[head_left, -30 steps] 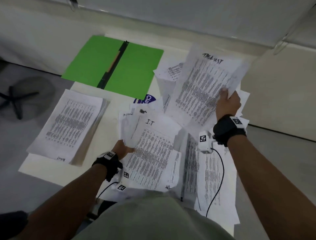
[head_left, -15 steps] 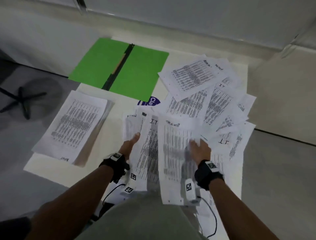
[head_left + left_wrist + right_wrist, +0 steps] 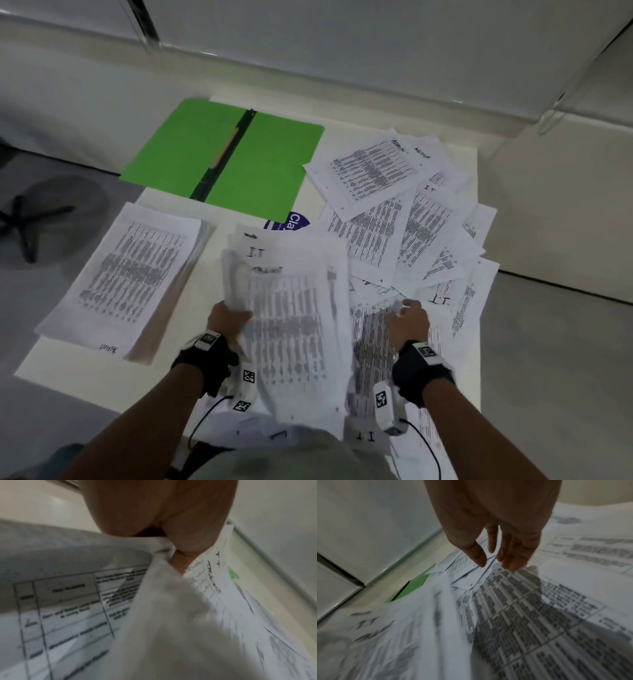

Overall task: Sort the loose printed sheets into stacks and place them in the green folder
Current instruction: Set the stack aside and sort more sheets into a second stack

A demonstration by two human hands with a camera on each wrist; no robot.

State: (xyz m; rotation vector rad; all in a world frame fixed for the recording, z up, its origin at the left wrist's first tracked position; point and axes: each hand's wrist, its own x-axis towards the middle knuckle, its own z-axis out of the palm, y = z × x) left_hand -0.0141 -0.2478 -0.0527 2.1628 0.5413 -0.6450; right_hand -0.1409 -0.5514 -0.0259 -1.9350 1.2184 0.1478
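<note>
White worktop (image 3: 219, 240) strewn with paper: left hand (image 3: 227, 318) pinches the gathered sheets (image 3: 294, 325) (sorting by heading, presumably), right hand (image 3: 409, 320) slack-fingered, empty.

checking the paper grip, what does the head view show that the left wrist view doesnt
Only the head view: the right hand over the loose sheets, the neat stack on the left, the green folder lying open, and the whole table.

Only the left wrist view: the fingers pinching the paper edge up close, and a blurred printed table on a sheet underneath.

Both: the left hand gripping the held bundle, with "I.T" handwritten on a sheet.
</note>
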